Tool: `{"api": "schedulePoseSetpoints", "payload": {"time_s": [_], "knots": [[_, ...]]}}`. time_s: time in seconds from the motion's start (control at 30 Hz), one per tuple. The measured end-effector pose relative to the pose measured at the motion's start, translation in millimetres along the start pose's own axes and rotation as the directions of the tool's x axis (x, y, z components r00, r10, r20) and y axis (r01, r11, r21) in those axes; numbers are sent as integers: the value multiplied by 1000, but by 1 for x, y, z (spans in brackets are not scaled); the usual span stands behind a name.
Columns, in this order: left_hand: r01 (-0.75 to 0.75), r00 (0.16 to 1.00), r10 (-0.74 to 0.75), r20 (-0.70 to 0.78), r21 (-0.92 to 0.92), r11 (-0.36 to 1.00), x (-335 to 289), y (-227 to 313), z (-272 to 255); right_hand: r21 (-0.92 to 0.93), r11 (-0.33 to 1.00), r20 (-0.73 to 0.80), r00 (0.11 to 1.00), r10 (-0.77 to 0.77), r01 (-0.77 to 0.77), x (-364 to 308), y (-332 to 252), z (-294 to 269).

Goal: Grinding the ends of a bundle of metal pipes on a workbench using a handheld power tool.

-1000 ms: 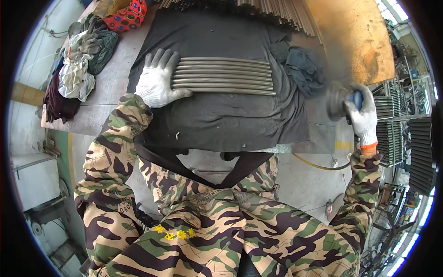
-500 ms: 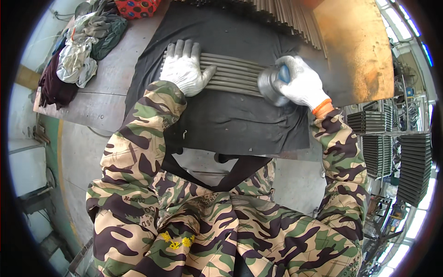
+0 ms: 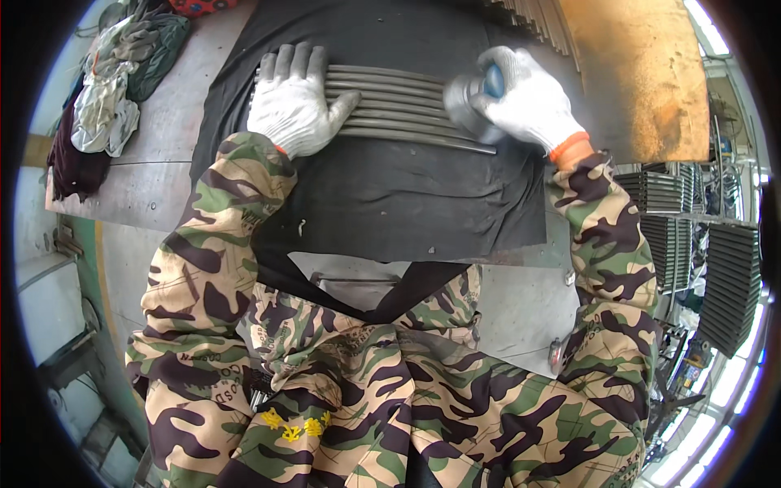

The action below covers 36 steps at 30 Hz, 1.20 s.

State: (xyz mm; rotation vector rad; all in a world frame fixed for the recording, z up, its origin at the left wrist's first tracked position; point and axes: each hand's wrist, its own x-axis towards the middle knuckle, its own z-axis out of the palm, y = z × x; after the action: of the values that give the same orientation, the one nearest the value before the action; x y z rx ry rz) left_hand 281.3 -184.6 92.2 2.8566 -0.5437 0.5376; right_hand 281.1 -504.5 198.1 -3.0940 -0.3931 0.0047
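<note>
Several slim grey metal rods (image 3: 390, 108) lie side by side on a black cloth (image 3: 382, 195). My left hand (image 3: 296, 106), in a white knitted glove, lies flat over their left ends, fingers stretched out and thumb apart. At the right part of the rods, my right hand (image 3: 529, 98), gloved in white with an orange cuff, is wrapped round a round silver tool with a blue top (image 3: 468, 106). Motion blurs the tool, so its exact kind cannot be made out. It covers the right ends of most rods; the nearest rod's end shows beyond it.
More metal rods (image 3: 537, 20) lie at the far right, beside a rust-stained tan board (image 3: 643, 81). Crumpled cloths (image 3: 114, 89) are heaped on the table's left. Racks of dark bars (image 3: 728, 285) stand off to the right.
The whole view has shifted a little. My right hand has moved the tool toward the far side of the rods, uncovering the nearest rod's right end. My left hand stays pressed on them.
</note>
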Motion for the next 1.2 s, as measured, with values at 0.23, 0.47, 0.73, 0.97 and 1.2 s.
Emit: {"api": "schedulePoseSetpoints", "payload": {"time_s": [0.23, 0.47, 0.73, 0.97, 1.2], "knots": [[-16, 997, 19, -69, 53, 998, 10, -11, 13, 38, 997, -51, 996, -73, 75, 1, -1, 5], [-43, 997, 46, -62, 55, 998, -5, -4, 3, 25, 997, -53, 996, -65, 67, -4, 8, 4], [-41, 998, 44, -33, 81, 996, -15, 0, 0, 34, 984, -119, 978, -171, 176, -9, 10, 10], [-51, 997, 55, -46, 75, 996, -6, 0, 8, 13, 985, -134, 976, -171, 174, -10, 19, 13], [-41, 997, 43, -58, 30, 999, -20, 1, 5, 25, 996, -102, 991, -83, 86, -6, 14, 6]]}}
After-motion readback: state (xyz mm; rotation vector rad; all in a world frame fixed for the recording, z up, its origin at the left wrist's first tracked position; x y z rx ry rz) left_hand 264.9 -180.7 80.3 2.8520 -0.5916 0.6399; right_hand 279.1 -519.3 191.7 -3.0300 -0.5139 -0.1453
